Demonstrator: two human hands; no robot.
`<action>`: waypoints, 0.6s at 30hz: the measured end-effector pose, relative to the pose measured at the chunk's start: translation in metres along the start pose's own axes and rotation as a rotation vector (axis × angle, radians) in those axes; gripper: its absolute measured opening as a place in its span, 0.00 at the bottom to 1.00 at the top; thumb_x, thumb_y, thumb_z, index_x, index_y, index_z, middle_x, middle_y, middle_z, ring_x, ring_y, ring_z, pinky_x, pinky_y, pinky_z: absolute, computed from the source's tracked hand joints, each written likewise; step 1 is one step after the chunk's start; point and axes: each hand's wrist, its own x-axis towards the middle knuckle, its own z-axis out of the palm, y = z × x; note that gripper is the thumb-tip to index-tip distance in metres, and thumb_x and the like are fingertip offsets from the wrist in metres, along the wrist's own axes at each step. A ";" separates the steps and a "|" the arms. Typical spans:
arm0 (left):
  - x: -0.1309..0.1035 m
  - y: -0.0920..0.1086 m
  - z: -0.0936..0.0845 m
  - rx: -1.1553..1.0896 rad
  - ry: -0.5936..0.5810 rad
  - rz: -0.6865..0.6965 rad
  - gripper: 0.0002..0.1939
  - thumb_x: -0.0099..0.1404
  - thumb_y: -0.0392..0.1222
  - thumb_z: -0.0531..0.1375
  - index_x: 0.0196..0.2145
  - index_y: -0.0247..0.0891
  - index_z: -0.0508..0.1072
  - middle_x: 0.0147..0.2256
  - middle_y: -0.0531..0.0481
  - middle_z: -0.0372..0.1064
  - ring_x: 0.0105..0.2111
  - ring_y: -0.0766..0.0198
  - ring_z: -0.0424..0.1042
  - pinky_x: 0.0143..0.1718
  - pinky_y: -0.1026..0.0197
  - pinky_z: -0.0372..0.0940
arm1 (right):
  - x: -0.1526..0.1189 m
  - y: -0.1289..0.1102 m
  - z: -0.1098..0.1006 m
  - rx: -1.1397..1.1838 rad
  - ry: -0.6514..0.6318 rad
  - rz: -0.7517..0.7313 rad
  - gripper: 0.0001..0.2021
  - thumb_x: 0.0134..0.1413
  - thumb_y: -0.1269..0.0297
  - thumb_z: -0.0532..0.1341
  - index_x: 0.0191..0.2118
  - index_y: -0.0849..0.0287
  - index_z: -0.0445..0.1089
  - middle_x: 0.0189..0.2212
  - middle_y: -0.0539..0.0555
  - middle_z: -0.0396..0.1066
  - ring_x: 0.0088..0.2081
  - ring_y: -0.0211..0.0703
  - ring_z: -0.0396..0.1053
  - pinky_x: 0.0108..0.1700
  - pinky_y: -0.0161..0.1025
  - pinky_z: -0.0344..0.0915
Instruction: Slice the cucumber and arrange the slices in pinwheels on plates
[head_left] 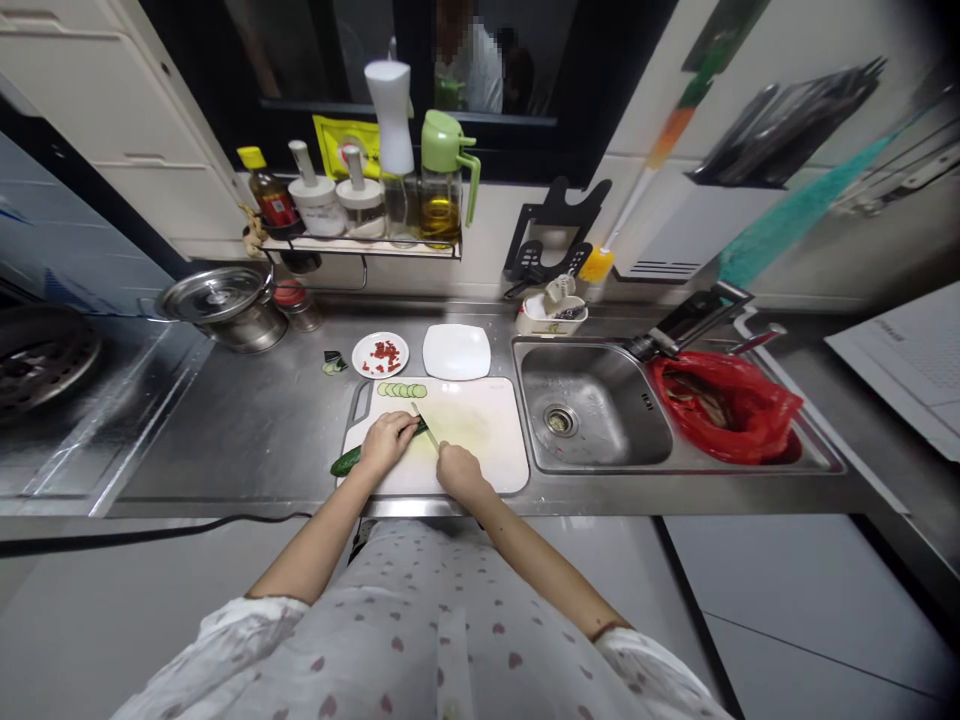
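Note:
A white cutting board (480,440) lies on the steel counter in front of me. My left hand (386,443) is closed over a dark green cucumber (346,461), which lies slanted on the board with one end past its left side. In my right hand (460,472) is the handle of a knife (428,427); its narrow blade points up and left, touching or right beside the cucumber's cut end. A row of thin cucumber slices (402,390) lies near the board's upper left edge. The handle itself is hidden by my fingers.
Behind the board are a plate with red pieces (381,355) and a bare white plate (457,352). A lidded pot (225,305) stands at the left. To the right are a sink (596,405) and a red bag (724,408). Bottles stand on a rack (360,245) above the counter.

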 end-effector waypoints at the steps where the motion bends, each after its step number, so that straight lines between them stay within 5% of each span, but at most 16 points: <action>1: 0.000 0.000 0.000 -0.001 -0.002 -0.001 0.12 0.69 0.43 0.54 0.43 0.42 0.77 0.42 0.47 0.75 0.43 0.58 0.71 0.48 0.55 0.64 | 0.001 0.000 0.000 0.000 0.001 0.000 0.16 0.58 0.78 0.49 0.50 0.64 0.65 0.43 0.64 0.74 0.48 0.50 0.72 0.43 0.39 0.65; 18: 0.000 -0.002 0.002 -0.001 0.008 0.000 0.11 0.68 0.43 0.55 0.42 0.43 0.77 0.42 0.48 0.75 0.44 0.58 0.71 0.48 0.55 0.65 | -0.009 0.009 0.012 0.011 -0.007 0.017 0.14 0.58 0.76 0.51 0.49 0.64 0.65 0.42 0.65 0.74 0.47 0.50 0.73 0.43 0.40 0.65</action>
